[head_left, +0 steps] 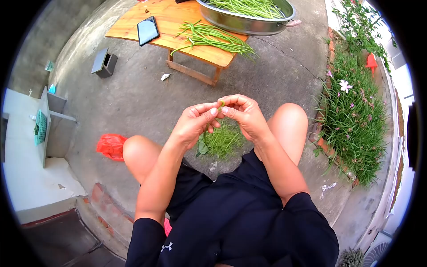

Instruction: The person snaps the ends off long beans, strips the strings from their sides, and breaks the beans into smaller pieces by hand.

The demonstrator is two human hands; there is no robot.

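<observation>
Green stem (221,103), slender and curved, between left hand (194,123) and right hand (246,116).

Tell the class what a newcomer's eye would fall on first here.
Probably the left hand and right hand at the centre, pinching a green stem. Then the table at the top, with a phone, loose stems and a metal basin. The red bag beside the left knee may stand out too.

Bright daylt | soft shdws | strong fisheye dist. @ edges | blk corners
</observation>
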